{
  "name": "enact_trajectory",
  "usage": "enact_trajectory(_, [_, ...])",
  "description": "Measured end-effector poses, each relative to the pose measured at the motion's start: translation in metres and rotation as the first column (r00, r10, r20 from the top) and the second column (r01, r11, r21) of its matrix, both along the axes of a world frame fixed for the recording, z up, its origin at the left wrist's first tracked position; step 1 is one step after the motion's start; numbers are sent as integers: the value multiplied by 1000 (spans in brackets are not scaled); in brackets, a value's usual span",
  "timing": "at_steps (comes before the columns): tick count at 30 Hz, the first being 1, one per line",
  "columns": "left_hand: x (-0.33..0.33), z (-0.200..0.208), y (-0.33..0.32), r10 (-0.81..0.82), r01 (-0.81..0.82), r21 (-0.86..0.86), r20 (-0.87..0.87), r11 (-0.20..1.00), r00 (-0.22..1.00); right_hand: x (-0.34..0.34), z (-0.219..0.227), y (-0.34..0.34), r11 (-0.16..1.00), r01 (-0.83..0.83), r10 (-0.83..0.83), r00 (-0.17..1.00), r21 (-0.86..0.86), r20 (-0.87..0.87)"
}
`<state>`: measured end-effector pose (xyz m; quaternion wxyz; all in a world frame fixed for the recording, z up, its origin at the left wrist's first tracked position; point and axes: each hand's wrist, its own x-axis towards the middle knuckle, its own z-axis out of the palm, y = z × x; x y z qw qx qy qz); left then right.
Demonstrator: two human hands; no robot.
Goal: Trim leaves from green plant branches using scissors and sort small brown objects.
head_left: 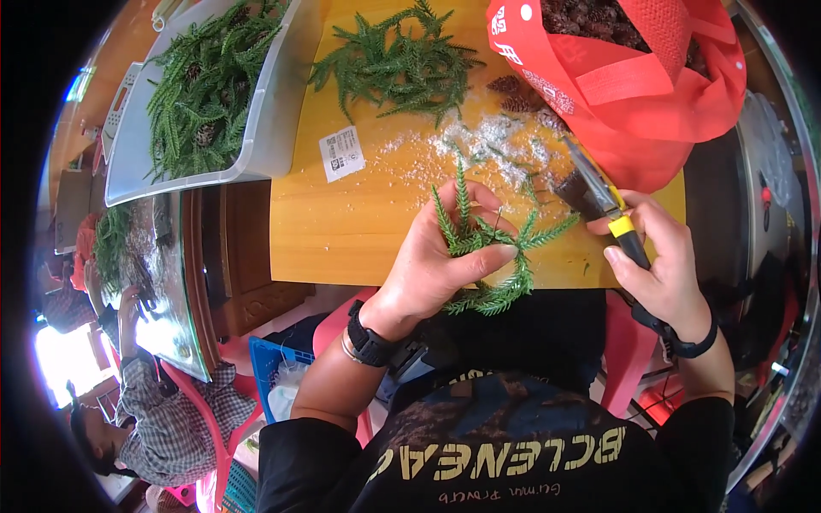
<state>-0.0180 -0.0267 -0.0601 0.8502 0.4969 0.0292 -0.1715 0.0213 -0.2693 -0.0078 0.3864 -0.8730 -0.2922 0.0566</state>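
My left hand (pixel 453 256) is closed round a green artificial pine sprig (pixel 513 278), its thumb and fingers pinching the middle where several needle-covered stems meet. To its right, my right hand (pixel 658 256) grips long-nosed pliers (pixel 631 242) with black and yellow handles, their metal jaws pointing up and away to the left. A brown pine cone (pixel 579 195) is beside the jaws and close to my right fingertips; whether my fingers touch it I cannot tell. Both hands are over the near edge of the yellow wooden table (pixel 342 231), and the sprig and pliers are apart.
White flakes (pixel 492 141) and more cones (pixel 516 94) lie beyond my hands. A pile of green sprigs (pixel 398 64) and a white label (pixel 342 154) are further left. A translucent bin (pixel 265 111) holds greenery; a red bag (pixel 633 128) holds cones. Another person (pixel 171 427) works at the left.
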Motion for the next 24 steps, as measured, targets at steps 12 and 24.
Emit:
enact_trajectory(12, [0,-4,1,5,-15,47,199,999,980,-12,16,32,979,12,-14,1000,201,8])
enact_trajectory(24, [-1,-3,-1,-2,0,10,187,1000,982,-10,10,50,954,185,-190,982,235,-3])
